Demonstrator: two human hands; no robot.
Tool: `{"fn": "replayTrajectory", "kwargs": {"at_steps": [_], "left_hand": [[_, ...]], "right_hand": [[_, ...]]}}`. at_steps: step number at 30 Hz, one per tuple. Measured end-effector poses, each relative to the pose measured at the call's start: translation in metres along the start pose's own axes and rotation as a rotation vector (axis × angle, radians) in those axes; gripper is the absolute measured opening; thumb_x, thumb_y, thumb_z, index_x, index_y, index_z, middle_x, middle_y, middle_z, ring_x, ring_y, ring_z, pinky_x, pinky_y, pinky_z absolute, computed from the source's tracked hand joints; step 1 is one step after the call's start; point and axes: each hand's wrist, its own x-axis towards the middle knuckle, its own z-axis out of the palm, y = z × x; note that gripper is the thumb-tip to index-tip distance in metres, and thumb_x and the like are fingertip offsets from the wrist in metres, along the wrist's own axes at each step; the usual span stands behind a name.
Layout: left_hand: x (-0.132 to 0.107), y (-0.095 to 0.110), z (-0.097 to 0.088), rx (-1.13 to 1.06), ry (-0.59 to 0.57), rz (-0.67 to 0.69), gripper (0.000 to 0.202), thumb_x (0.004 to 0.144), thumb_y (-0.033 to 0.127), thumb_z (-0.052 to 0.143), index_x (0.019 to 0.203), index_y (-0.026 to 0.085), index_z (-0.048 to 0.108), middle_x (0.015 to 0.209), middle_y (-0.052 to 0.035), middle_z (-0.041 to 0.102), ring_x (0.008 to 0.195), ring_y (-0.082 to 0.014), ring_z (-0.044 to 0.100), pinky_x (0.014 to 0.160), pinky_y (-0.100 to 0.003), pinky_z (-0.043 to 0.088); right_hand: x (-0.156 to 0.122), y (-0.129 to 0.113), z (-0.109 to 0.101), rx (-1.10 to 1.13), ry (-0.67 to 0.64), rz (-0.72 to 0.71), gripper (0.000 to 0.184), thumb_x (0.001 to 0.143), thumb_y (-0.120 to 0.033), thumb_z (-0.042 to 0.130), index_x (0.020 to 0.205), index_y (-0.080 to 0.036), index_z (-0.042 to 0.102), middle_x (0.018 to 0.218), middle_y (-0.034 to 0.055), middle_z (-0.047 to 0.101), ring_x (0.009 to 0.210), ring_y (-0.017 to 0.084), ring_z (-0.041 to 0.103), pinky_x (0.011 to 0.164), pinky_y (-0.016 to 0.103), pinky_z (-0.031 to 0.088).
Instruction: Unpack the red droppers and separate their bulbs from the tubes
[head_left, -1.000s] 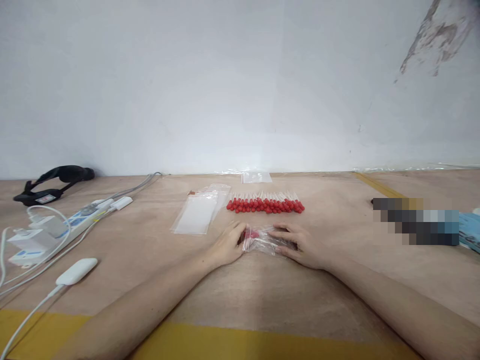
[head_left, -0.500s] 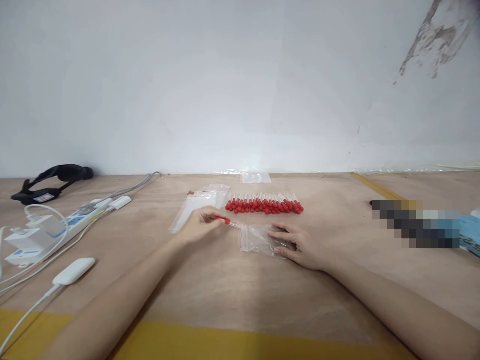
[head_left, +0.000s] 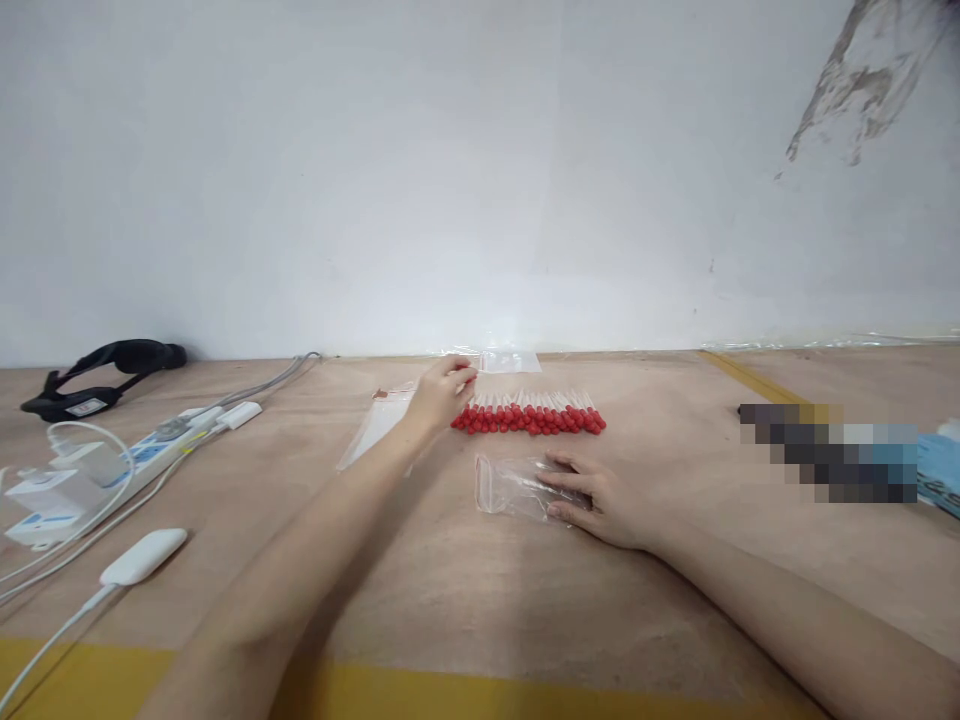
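My left hand (head_left: 442,393) reaches to the left end of a row of red-tipped white sticks (head_left: 529,417). Its thumb and fingers are pinched together, and red tips like those in the row show at the fingertips; how many sticks they hold is hidden. On the table in front of the row lies a clear zip bag (head_left: 506,488), its mouth facing left. Resting on the bag's right part is my right hand (head_left: 596,498), fingers apart and stretched over the plastic. No red tip shows inside the bag.
More clear bags (head_left: 375,430) lie partly behind my left forearm, and another bag (head_left: 510,362) sits by the wall. A power strip (head_left: 142,455) with plugs, a white cabled device (head_left: 144,557) and a black strap (head_left: 105,375) are at left. A blue packet (head_left: 939,465) is at right.
My left hand has moved away from the bag's mouth, up to the left end of the row, with red tips still at its fingers. My right hand stays on the bag.
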Motion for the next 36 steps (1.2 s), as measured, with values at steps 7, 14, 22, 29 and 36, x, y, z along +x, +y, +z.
{"fn": "replayTrajectory", "kwargs": {"at_steps": [7,14,22,29,36], "left_hand": [[-0.002,0.017,0.051,0.122,-0.200,0.007,0.016,0.077,0.015,0.049,0.069,0.014,0.062,0.083,-0.0071,0.056,0.072,-0.0148,0.055,0.070,-0.028,0.047],[-0.010,0.025,0.036,-0.017,-0.187,-0.197,0.023,0.081,0.018,0.043,0.077,0.015,0.066,0.081,-0.0061,0.056,0.077,-0.0155,0.056,0.076,-0.028,0.046],[-0.024,-0.012,0.022,-0.125,-0.006,-0.457,0.023,0.076,0.015,0.046,0.087,0.016,0.067,0.082,-0.0056,0.058,0.077,-0.0162,0.057,0.072,-0.030,0.049],[-0.044,-0.011,0.027,-0.124,-0.025,-0.527,0.017,0.076,0.023,0.053,0.085,0.016,0.065,0.081,-0.0047,0.062,0.073,-0.0151,0.058,0.074,-0.030,0.047],[-0.046,-0.006,0.028,-0.117,-0.075,-0.534,0.019,0.079,0.027,0.048,0.080,0.016,0.064,0.078,-0.0053,0.063,0.074,-0.0168,0.058,0.072,-0.031,0.047]], "right_hand": [[0.000,-0.002,0.000,-0.011,0.005,0.001,0.048,0.079,-0.050,0.046,0.119,-0.024,0.052,0.132,0.0107,0.040,0.119,0.024,0.040,0.098,0.040,0.033],[0.000,0.001,0.002,-0.010,0.037,-0.023,0.047,0.079,-0.049,0.047,0.118,-0.025,0.053,0.131,0.0102,0.041,0.118,0.025,0.040,0.097,0.041,0.034],[-0.001,0.001,0.001,-0.031,0.014,-0.010,0.047,0.080,-0.050,0.045,0.119,-0.026,0.052,0.132,0.0104,0.040,0.119,0.025,0.040,0.097,0.042,0.034],[-0.001,0.002,0.001,-0.037,0.014,-0.009,0.047,0.080,-0.050,0.045,0.119,-0.025,0.052,0.131,0.0103,0.040,0.118,0.025,0.040,0.097,0.042,0.033],[-0.001,0.002,0.002,-0.036,0.023,-0.013,0.047,0.079,-0.050,0.045,0.119,-0.025,0.052,0.130,0.0097,0.041,0.118,0.025,0.040,0.097,0.041,0.034]]}}
